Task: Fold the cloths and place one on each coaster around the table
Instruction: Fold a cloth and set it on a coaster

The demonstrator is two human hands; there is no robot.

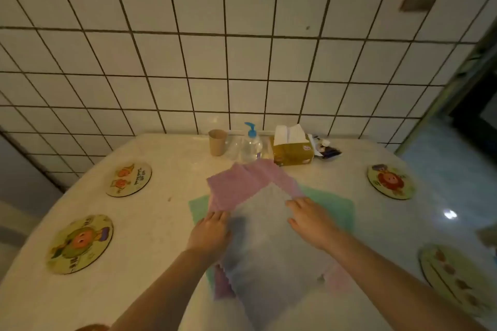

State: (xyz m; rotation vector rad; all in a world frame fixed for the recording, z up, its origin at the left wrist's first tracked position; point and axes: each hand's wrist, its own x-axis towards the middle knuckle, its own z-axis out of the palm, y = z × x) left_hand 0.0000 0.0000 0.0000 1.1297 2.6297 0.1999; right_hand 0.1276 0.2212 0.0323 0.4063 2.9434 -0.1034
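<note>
A pile of cloths lies in the middle of the table: a white cloth (271,234) on top, a pink cloth (239,185) under it, a green cloth (333,209) at the bottom. My left hand (211,231) holds the white cloth's left edge and my right hand (309,219) holds its right edge, near the far corners. The view is blurred, so the exact grip is unclear. Round picture coasters lie bare around the table: far left (129,179), near left (80,243), far right (390,181), near right (454,279).
At the table's back edge by the tiled wall stand a brown cup (217,141), a clear pump bottle with a blue top (251,144), a yellow tissue pack (293,152) and a small dark packet (326,152).
</note>
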